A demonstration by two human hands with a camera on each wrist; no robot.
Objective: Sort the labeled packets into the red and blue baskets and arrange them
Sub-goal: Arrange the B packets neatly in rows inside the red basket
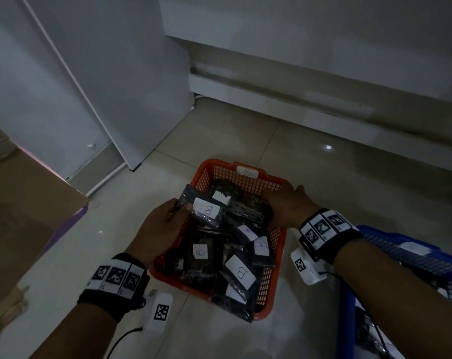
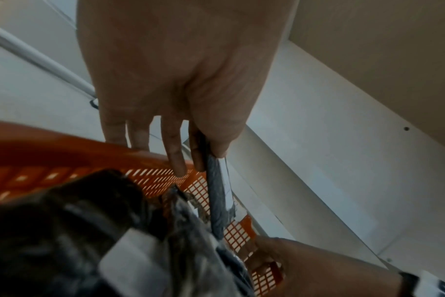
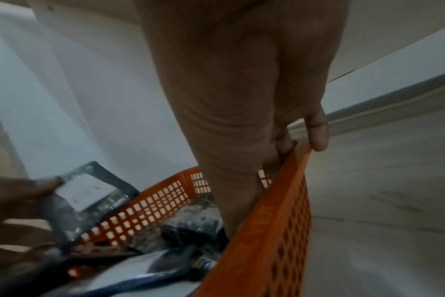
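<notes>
My red basket (image 1: 245, 174) already brims with B packets; my left hand (image 1: 159, 229) pinches one packet (image 1: 203, 209), my right hand (image 1: 287, 203) grips the rim; the blue basket (image 1: 390, 244) seems partly filled.

Dim, grainy frames; one small glare spot on the floor tiles (image 1: 328, 147); blurred wrist-view foregrounds.

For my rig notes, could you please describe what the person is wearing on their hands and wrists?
Both hands are bare, with no gloves or sleeves. The left wrist band and right wrist band are black, each carrying a row of white square tags printed with black coded patterns. A white tagged camera block with a thin black cable hangs under the left wrist; a similar block sits by the right.
</notes>
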